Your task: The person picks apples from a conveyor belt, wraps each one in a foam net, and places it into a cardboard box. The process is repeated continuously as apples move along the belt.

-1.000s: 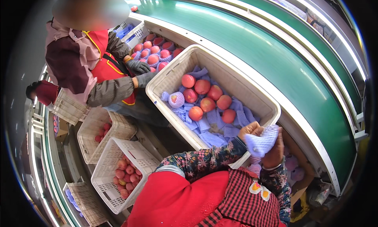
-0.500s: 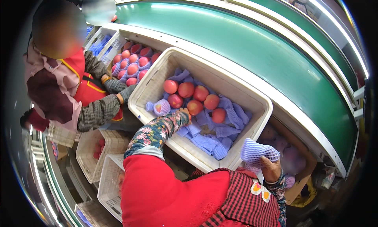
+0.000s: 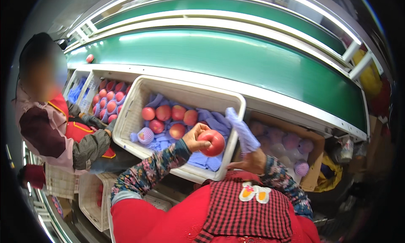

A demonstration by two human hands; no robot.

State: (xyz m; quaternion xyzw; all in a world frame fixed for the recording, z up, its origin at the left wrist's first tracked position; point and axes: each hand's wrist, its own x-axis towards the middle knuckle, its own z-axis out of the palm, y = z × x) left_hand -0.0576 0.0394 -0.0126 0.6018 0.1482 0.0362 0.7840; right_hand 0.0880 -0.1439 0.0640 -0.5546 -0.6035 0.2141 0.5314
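Observation:
My left hand [image 3: 193,138] grips a bare red apple [image 3: 214,143] above the front of a white plastic crate [image 3: 177,82]. In my right hand [image 3: 255,160], just right of the crate, is a lilac foam net sleeve [image 3: 241,130] that stands up from the fingers; the thumb points toward the apple, and the sleeve hides most of the fingers. Apple and sleeve are apart. Several bare apples [image 3: 163,112] lie in the crate on loose lilac foam nets [image 3: 206,160]. One apple in a net [image 3: 146,135] sits at the crate's left end.
Behind the crate runs a green conveyor belt [image 3: 202,53], with one apple [image 3: 90,58] far left. A co-worker [image 3: 46,125] stands left, near a crate of netted apples [image 3: 111,106]. Right of my crate is a cardboard box [image 3: 317,156] with netted fruit under clear film.
My left hand has lifted an apple from the crate and brought it right. My right hand has moved inward with the foam net sleeve. The view has shifted.

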